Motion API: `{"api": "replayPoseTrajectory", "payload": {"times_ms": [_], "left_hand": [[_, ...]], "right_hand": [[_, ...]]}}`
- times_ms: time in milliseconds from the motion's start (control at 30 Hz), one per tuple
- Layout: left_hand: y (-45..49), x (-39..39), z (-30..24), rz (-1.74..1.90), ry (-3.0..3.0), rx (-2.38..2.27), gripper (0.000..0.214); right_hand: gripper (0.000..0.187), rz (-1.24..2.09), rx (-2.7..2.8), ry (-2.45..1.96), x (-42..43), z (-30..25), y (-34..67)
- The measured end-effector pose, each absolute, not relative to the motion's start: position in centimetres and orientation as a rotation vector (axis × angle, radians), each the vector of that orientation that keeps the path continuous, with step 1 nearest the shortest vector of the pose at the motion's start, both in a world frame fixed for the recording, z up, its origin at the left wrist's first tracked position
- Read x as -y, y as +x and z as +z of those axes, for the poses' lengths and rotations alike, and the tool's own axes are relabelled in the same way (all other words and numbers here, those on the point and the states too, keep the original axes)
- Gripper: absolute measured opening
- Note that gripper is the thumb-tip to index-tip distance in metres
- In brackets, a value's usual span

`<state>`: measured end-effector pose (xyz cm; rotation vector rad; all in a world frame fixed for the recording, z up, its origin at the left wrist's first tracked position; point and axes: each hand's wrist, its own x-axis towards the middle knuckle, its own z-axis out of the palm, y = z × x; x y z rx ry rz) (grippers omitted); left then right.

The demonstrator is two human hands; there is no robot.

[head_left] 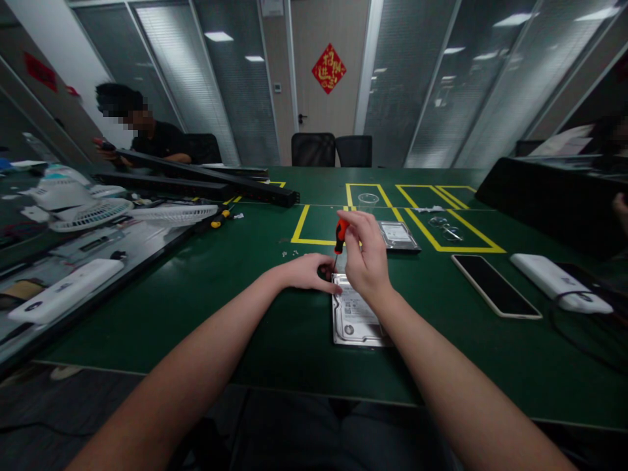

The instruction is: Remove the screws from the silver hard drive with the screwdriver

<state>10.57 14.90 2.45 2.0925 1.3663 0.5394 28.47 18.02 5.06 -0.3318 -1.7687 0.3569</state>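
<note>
A silver hard drive [356, 320] with a white label lies flat on the green table in front of me. My right hand [366, 255] is closed around the red and black handle of a screwdriver [340, 234], held nearly upright. Its thin shaft points down at the drive's far left corner, where the tip is hard to make out. At that same corner my left hand [311, 273] grips the drive, the thumb on its top face and the fingers curled by the shaft. Behind my right hand lies a second hard drive [398, 235], partly covered.
Tiny screws [290, 253] lie beyond my left hand. To the right are a phone [495, 286], a white power bank [559, 282] with a cable, and glasses [446, 229]. White fan parts [93, 209] and long black bars [210, 175] occupy the left, where another person [161, 140] sits.
</note>
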Motion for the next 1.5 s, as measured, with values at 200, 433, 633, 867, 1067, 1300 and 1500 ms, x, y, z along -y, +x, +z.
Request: {"api": "replayPoseTrajectory", "payload": {"times_ms": [200,433,633,867,1067,1300,1500], "left_hand": [[10.54,-15.02,2.33,0.543,2.106,-1.348,0.057],[10.64,-14.81,2.61,0.548,2.076,-1.347,0.057],[10.58,-14.79,2.7,0.523,2.069,-1.357,0.058],[10.51,-14.87,2.44,0.522,2.072,-1.369,0.057],[10.44,-14.96,2.25,0.54,2.091,-1.355,0.057],[10.4,-15.11,2.04,0.532,2.112,-1.373,0.056],[10.37,-15.11,2.09,0.544,2.104,-1.36,0.057]], "right_hand": [[0.026,0.323,1.753,-0.348,-18.01,5.05,28.28],[0.022,0.405,1.72,-0.38,-18.37,4.43,28.02],[0.021,0.299,1.709,-0.382,-18.36,4.79,28.13],[0.02,0.286,1.725,-0.384,-18.14,5.01,28.25],[0.029,0.338,1.747,-0.332,-17.97,5.13,28.36],[0.037,0.366,1.774,-0.295,-18.27,4.92,28.46],[0.03,0.358,1.769,-0.317,-18.27,4.81,28.21]]}}
